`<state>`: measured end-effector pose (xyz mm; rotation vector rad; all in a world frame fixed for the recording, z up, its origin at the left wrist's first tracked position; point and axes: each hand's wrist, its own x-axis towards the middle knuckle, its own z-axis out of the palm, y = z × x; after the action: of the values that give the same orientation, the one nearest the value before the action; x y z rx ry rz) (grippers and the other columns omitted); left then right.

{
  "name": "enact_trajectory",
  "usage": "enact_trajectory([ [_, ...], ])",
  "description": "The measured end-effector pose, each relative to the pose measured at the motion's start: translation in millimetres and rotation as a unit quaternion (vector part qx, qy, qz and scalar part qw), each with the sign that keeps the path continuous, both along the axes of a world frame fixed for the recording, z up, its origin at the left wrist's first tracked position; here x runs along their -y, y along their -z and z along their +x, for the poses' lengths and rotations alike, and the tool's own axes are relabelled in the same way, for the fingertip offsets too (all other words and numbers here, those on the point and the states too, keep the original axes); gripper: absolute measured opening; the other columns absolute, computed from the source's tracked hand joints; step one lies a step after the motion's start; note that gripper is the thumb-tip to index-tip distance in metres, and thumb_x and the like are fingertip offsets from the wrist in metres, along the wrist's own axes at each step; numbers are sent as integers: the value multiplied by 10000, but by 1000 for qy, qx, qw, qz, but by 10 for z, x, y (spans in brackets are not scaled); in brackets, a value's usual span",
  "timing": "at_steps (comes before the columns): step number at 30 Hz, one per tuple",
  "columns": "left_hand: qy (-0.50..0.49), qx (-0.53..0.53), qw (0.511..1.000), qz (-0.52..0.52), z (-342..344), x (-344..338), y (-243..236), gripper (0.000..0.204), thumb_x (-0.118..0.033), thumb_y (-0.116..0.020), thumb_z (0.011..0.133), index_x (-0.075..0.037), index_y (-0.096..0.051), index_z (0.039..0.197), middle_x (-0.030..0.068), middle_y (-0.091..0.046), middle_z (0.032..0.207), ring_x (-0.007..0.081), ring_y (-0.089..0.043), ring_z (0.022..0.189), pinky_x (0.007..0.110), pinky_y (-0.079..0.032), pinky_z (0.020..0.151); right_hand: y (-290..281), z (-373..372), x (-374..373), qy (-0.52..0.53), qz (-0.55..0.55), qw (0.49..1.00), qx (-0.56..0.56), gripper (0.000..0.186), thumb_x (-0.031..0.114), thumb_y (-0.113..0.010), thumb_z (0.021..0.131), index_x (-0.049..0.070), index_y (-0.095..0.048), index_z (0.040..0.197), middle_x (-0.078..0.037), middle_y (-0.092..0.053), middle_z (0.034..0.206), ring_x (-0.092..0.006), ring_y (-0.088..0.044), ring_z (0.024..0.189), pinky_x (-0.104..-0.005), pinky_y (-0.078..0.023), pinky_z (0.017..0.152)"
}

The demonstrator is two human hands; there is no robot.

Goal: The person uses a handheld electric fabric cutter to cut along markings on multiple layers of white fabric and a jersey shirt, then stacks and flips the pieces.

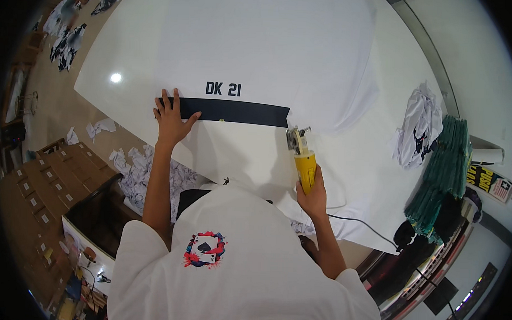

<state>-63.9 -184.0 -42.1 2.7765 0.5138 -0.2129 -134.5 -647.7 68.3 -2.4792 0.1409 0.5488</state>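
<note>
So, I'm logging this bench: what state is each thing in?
Band: dark, lying flat
White sheet: spread out, mostly smooth
Left hand: palm down, fingers spread over the band's left end
Cutter: held, head by the band's right end; can't tell if running
Right hand: closed around the cutter
Cord: slack, curved
White bundle: crumpled
Green cloth: bunched
Scraps: heaped

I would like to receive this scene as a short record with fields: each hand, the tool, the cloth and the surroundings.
Left hand: fingers spread, on the left end of the navy band
Right hand: gripping the yellow electric cloth cutter
Cutter head: near the band's right end; contact unclear
Cloth: white fabric with dark lettering above the band
Surface: white table
Far right: crumpled white cloth beside green bundled material
</note>
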Motion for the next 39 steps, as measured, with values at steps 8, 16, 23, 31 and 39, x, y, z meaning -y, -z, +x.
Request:
enact_trajectory([
  [8, 2, 20, 1000, 4, -17, 1, 21, 1106, -716, -695, 864, -103, -232, 1659, 352, -120, 1681, 653, -92, 1506, 770, -151, 1163, 41, 279, -147, -12, 4, 1000, 23, 758, 150, -711, 911, -53, -310, 1522, -355, -595, 1305, -515, -624, 1175, -500, -527, 985],
  [16, -5, 19, 1000, -7, -10, 10, 11, 1106, -718, -695, 859, -121, -229, 1664, 344, -101, 1689, 639, -71, 1518, 756, -124, 1178, 83, 408, -157, -31, 14, 999, 41, 749, 165, -691, 910, -16, -298, 1522, -339, -574, 1288, -521, -604, 1149, -539, -524, 955],
  [23, -5, 22, 1000, -14, -15, -13, 47, 1116, -720, -693, 854, -134, -208, 1671, 339, -70, 1695, 639, -47, 1521, 767, -103, 1173, 61, 528, -345, -3, 9, 1000, 28, 768, 139, -702, 911, -55, -289, 1528, -369, -600, 1291, -525, -629, 1171, -496, -527, 987],
  [31, -2, 25, 1000, -20, -17, -17, 55, 1112, -712, -688, 862, -129, -198, 1673, 335, -58, 1698, 637, -36, 1523, 766, -101, 1175, 150, 475, -547, 24, 20, 996, 80, 725, 146, -673, 909, -20, -299, 1507, -345, -585, 1268, -541, -617, 1102, -561, -520, 915],
  [39, 2, 6, 1000, -18, -10, -21, 15, 1102, -704, -669, 882, -99, -190, 1670, 337, -36, 1697, 644, -19, 1519, 763, -89, 1177, 106, 722, -760, 64, 23, 994, 80, 660, 125, -666, 918, -33, -317, 1456, -358, -610, 1198, -549, -635, 1045, -558, -528, 883],
])
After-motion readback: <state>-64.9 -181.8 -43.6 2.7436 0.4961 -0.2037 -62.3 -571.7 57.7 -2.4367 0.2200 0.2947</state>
